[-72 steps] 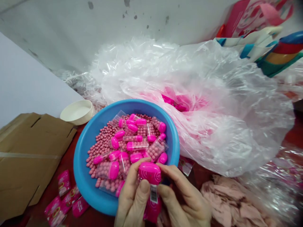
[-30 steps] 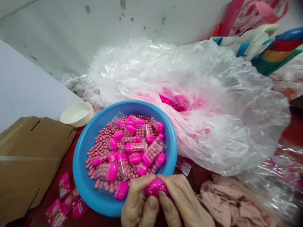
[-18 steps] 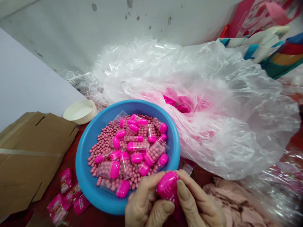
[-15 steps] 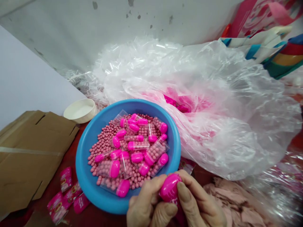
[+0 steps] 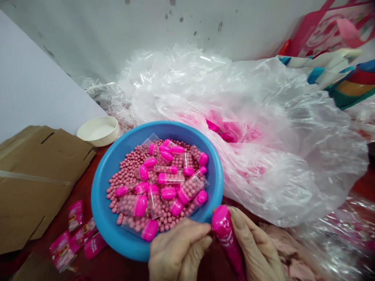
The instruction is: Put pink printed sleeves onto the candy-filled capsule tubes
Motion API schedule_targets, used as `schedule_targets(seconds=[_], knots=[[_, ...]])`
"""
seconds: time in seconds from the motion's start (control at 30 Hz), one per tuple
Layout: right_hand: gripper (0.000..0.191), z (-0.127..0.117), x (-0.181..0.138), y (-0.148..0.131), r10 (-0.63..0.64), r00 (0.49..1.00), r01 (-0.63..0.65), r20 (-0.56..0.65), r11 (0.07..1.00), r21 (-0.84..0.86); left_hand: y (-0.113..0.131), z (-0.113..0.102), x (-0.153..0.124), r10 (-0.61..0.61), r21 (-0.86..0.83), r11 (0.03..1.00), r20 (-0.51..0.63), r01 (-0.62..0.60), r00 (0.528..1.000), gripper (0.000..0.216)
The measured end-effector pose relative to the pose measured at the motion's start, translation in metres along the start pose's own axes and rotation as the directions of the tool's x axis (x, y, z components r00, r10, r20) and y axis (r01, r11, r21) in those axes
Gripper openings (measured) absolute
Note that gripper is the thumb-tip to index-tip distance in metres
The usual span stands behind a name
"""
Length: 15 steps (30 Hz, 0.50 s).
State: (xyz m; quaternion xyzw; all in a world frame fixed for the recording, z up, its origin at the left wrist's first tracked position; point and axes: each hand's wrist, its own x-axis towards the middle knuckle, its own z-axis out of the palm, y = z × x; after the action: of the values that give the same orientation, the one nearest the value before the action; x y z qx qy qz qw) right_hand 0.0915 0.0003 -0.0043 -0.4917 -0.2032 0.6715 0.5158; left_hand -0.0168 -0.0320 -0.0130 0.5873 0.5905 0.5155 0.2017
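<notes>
My right hand (image 5: 258, 249) grips a glossy pink-wrapped container (image 5: 227, 238) with a rounded top, held tilted past the near right rim of the blue basin (image 5: 101, 230). My left hand (image 5: 178, 249) is closed, thumb and finger pinched right by the container's upper left edge. Whatever lies between those fingertips is too small to make out. Inside the basin, many small dusky-pink beads (image 5: 127, 164) lie under several clear bottles with bright pink caps (image 5: 171, 178), most holding the same beads.
Several pink printed packets (image 5: 63, 248) lie left of the basin, near a flattened cardboard box (image 5: 38, 183). A white bowl (image 5: 98, 130) stands behind. Large clear plastic bags (image 5: 281, 156), one with pink pieces (image 5: 219, 130), fill the back and right. Beige cloth (image 5: 293, 253) lies at lower right.
My left hand has drawn slightly left from the container, which both hands gripped before. The container has shifted right in my right hand, showing more of its length.
</notes>
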Motion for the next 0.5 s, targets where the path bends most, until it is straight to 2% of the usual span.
schedule_targets(seconds=[0.07,0.13,0.27,0.4,0.5], knots=[[0.031,0.0,0.001,-0.001,0.01,1.0,-0.009,-0.019,1.0,0.019,0.001,-0.002,0.005,0.172,0.129,0.976,0.035,-0.175,0.985,0.008],[0.03,-0.004,0.002,0.0,0.046,0.999,-0.046,-0.002,0.999,0.021,0.004,-0.005,0.011,0.267,0.237,0.931,0.068,-0.276,0.961,0.008],[0.033,-0.016,0.005,0.007,0.115,0.988,-0.105,0.103,0.99,-0.093,0.014,-0.012,0.021,0.306,0.397,0.854,0.139,-0.336,0.942,0.02],[0.035,-0.023,0.005,0.013,0.2,0.97,-0.183,0.135,0.974,-0.131,0.017,-0.018,0.025,0.337,0.413,0.807,0.266,-0.422,0.903,0.026],[0.032,-0.024,0.004,0.016,0.205,0.969,-0.193,0.137,0.976,-0.098,0.015,-0.018,0.025,0.374,0.411,0.785,0.282,-0.464,0.883,0.025]])
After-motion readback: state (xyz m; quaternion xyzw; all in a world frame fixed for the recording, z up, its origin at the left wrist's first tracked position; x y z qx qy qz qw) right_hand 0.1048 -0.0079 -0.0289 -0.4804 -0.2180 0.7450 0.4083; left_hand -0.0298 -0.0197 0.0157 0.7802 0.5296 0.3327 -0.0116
